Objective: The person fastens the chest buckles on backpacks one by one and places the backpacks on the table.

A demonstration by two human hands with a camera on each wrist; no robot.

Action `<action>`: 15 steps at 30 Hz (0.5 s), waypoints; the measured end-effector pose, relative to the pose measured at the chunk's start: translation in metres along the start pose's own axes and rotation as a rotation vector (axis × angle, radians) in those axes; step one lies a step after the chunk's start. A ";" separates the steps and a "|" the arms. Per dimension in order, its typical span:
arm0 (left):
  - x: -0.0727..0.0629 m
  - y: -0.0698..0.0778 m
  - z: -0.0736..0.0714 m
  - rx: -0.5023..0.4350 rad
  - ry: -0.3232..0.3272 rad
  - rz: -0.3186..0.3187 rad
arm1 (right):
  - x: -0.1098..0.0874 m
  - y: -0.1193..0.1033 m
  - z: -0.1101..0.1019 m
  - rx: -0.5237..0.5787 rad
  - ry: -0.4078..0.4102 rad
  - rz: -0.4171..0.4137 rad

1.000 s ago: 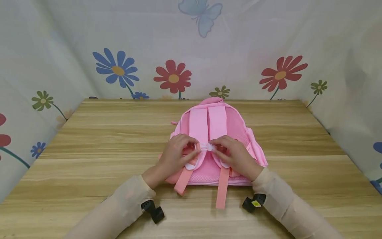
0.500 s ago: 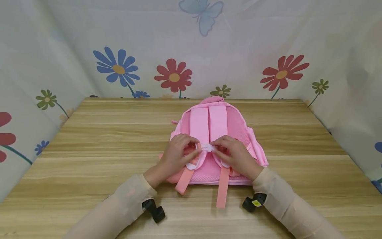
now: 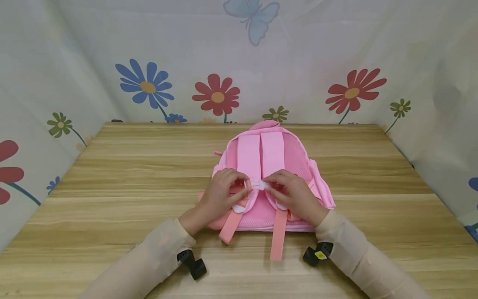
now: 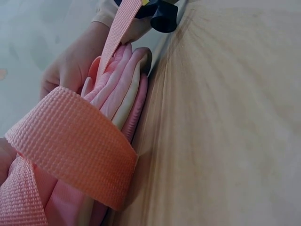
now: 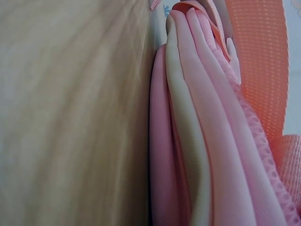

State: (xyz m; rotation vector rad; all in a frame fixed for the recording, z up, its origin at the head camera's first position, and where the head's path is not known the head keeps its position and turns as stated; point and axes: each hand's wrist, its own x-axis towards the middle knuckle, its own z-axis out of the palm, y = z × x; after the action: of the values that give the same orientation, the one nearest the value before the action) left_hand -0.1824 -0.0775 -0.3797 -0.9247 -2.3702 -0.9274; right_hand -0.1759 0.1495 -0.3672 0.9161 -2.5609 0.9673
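Observation:
A pink backpack (image 3: 298, 160) lies on the table with its shoulder straps facing up. Over its middle, a white buckle (image 3: 257, 185) spans the two straps. My left hand (image 3: 224, 189) pinches the buckle's left end between thumb and forefinger, where coral webbing is threaded. My right hand (image 3: 295, 193) pinches the right end the same way. The two halves of the buckle meet between the fingertips. In the left wrist view a loose coral strap end (image 4: 80, 146) fills the foreground. The right wrist view shows the bag's layered side (image 5: 207, 132), with both hands mostly hidden.
Two coral strap tails (image 3: 279, 241) hang past the bag's near edge onto the wooden table (image 3: 130, 174). A flower-printed cloth (image 3: 298, 50) stands around the table's back and sides. Black wrist cameras (image 3: 192, 263) sit under both forearms.
The hands and bag hold almost the same place. Within the past second the buckle has shifted very slightly; both hands keep their pinch on it.

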 end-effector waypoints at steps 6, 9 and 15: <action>0.000 -0.002 0.000 0.001 -0.008 -0.007 | 0.000 -0.001 0.000 -0.002 0.001 0.007; 0.000 -0.002 0.001 0.006 -0.008 -0.008 | 0.000 -0.001 0.000 0.001 0.003 0.011; -0.001 -0.002 0.002 -0.006 -0.013 -0.006 | 0.000 0.000 0.001 0.007 0.010 0.011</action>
State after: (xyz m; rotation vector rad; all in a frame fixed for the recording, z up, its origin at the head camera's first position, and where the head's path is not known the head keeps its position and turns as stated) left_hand -0.1839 -0.0779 -0.3821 -0.9298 -2.3835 -0.9340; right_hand -0.1758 0.1486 -0.3682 0.8974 -2.5592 0.9814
